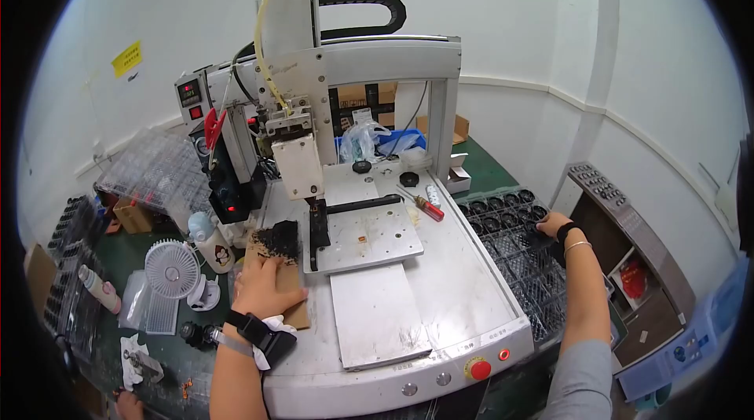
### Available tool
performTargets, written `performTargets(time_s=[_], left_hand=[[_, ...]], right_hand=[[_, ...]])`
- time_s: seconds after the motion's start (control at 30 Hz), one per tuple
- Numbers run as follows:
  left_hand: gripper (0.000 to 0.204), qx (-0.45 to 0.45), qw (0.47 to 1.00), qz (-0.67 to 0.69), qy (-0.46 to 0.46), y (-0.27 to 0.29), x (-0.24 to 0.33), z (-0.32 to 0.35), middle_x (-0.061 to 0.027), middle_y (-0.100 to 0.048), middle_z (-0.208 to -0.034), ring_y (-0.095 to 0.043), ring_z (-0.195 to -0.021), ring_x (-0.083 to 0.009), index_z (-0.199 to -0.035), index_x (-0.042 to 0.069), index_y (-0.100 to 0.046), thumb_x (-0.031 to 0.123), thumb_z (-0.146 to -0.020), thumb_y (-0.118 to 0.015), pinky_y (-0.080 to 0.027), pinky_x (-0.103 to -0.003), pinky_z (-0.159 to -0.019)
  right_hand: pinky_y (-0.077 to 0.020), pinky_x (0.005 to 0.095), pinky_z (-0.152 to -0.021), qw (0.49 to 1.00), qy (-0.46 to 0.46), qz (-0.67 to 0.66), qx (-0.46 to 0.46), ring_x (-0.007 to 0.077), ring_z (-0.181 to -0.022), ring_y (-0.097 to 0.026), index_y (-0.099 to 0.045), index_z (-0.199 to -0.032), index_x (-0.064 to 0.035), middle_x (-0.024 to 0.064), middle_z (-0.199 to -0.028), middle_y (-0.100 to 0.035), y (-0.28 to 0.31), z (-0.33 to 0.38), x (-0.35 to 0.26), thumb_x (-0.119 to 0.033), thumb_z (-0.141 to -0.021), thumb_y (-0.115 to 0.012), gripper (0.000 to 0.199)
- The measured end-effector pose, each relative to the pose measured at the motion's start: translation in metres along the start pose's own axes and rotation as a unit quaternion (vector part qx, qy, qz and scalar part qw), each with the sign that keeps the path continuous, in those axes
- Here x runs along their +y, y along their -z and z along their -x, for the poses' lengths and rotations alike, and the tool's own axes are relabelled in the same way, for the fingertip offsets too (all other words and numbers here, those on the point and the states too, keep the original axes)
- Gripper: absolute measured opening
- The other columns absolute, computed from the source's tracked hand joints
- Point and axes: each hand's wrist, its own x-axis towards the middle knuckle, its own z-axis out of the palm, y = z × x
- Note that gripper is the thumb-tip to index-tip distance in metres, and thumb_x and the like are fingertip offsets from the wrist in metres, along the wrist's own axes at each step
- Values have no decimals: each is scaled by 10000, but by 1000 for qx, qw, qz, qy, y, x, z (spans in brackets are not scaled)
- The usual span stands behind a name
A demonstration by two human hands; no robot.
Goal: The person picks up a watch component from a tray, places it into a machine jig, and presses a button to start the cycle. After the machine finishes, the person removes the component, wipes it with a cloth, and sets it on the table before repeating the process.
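Note:
My left hand (pixel 265 288) rests on a brown cardboard piece (pixel 297 316) at the left side of the machine bed. Its thumb points right, apart from the fingers, which reach the edge of a heap of small black pieces (pixel 279 239). Nothing shows in its grip. Over at the right, my right hand (pixel 554 225) is closed at the far right edge of a clear tray (pixel 522 282) with black round parts (pixel 503 204) in its far rows. Its fingertips are partly hidden, and something dark lies beneath them. Between my hands stands the white benchtop machine (pixel 302 168) with a metal plate (pixel 373 235).
A red-handled screwdriver (pixel 430 209) lies on the machine bed. A red button (pixel 478 369) sits on the front panel. Left of the machine stand a small white fan (pixel 173 269), a bottle (pixel 210 247) and stacked clear trays (pixel 153 165). Another person's hand (pixel 128 405) shows at lower left.

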Motion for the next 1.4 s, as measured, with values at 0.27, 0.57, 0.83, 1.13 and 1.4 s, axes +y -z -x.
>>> performTargets(time_s=[0.27,0.57,0.83,1.13,1.4], left_hand=[[741,45,999,14,-13,-9,4,2,-228,-450,-1150,-434,-1101,-379,-1163,-18,-501,412,-612,-747,-372,-407,-939],[558,312,941,65,-117,16,38,25,-200,-420,-1170,-358,-1136,-361,-1138,16,-492,240,-672,-702,-268,-456,-980],[552,-11,731,667,-142,2,88,56,-74,-353,-1260,-357,-1215,-172,-1339,75,-274,134,-873,-564,-416,-401,-951],[248,63,532,844,-24,-4,78,39,-90,-607,-1036,-571,-963,-149,-1096,44,-504,227,-970,-395,-483,-330,-835],[344,152,714,664,-162,-14,89,46,-96,-502,-1225,-502,-1049,-126,-1258,-11,-460,162,-970,-388,-382,-253,-918]], right_hand=[[-480,354,-738,999,25,-36,23,276,-900,-613,-557,-1073,-11,170,-996,-626,15,25,-4,-384,-794,-625,471],[-450,323,-714,950,136,-238,150,194,-807,-548,-486,-1018,5,104,-861,-573,44,76,-70,-275,-782,-679,414],[-423,226,-615,794,509,-329,-35,78,-714,-495,-443,-1037,-28,40,-816,-536,44,231,-269,-120,-820,-636,305],[-498,259,-640,750,517,-391,-134,131,-831,-566,-441,-1130,9,89,-956,-561,13,256,-313,-125,-873,-560,313],[-547,342,-763,650,416,-585,-251,170,-956,-546,-313,-1191,-32,116,-1097,-463,-3,268,-316,-164,-957,-385,278]])
